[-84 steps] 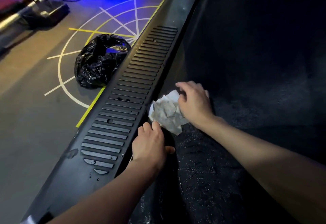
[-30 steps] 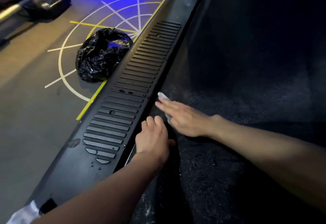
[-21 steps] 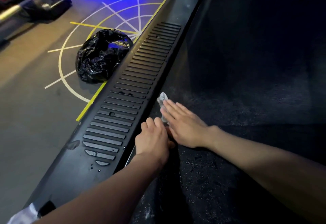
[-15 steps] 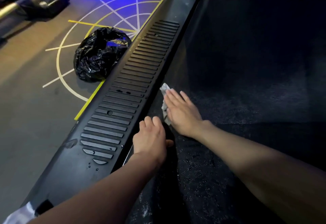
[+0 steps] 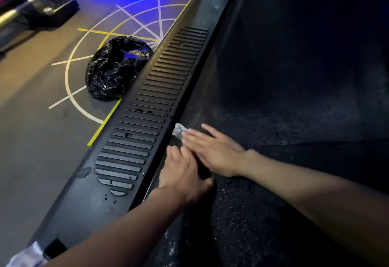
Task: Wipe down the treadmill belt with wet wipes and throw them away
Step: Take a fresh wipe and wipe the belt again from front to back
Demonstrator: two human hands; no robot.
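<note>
1. The wet wipe (image 5: 179, 130) is mostly hidden under the flat right hand (image 5: 212, 153). Only a crumpled corner shows at the treadmill belt's (image 5: 273, 119) left edge.
2. That hand's fingers (image 5: 195, 138) are motion-blurred.
3. Whether the left hand (image 5: 183, 174) grips the belt's edge or only rests there cannot be told.
4. The belt's far end is lost in darkness.
5. A pale thing (image 5: 25, 256) is cut off at the picture's bottom-left corner and cannot be identified.

Two hands, left hand (image 5: 183, 174) and right hand (image 5: 214, 153); one wipe (image 5: 179, 130); one black bag (image 5: 114, 71); one treadmill belt (image 5: 284, 108); one side rail (image 5: 147, 117).
</note>
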